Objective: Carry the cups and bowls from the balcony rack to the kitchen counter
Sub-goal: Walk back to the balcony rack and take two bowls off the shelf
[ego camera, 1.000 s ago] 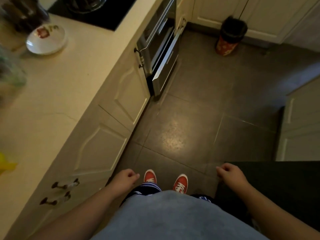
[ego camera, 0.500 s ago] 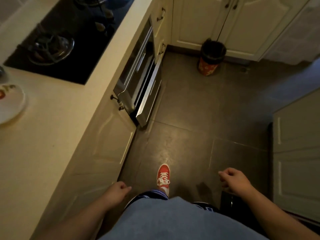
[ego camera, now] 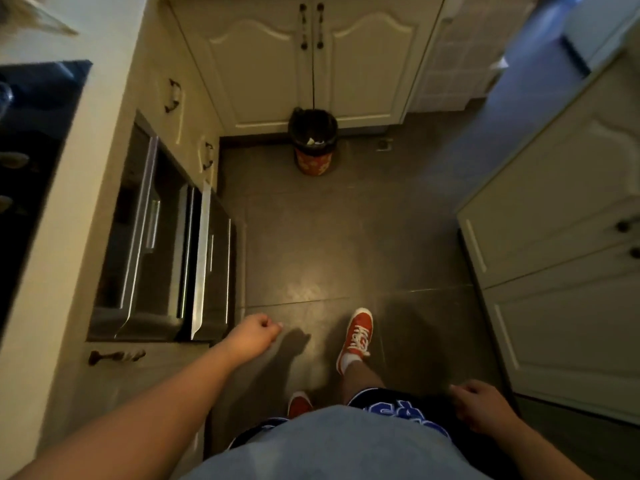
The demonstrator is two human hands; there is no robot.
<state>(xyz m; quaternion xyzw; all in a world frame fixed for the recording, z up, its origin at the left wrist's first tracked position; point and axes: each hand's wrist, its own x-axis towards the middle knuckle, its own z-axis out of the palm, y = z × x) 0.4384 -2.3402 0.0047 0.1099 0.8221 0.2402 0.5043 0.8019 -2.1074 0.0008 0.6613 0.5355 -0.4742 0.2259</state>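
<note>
No cup, bowl or balcony rack is in view. My left hand (ego camera: 252,336) swings forward over the dark floor with its fingers curled and nothing in it. Low at my right hip, my right hand (ego camera: 479,407) is also loosely curled and holds nothing. The cream kitchen counter (ego camera: 93,140) runs along the left, with a black hob (ego camera: 24,161) set into it.
A steel oven front (ego camera: 162,251) stands under the counter on the left. A small bin (ego camera: 312,143) with a black liner stands against the cream cabinet doors (ego camera: 311,60) ahead. More cream cabinets (ego camera: 561,265) line the right. My red shoes (ego camera: 358,336) step on dark tiles (ego camera: 339,237).
I have walked forward along the counter; the white plate has left view and the bin is nearer. My left hand swung forward, my right hand swung back.
</note>
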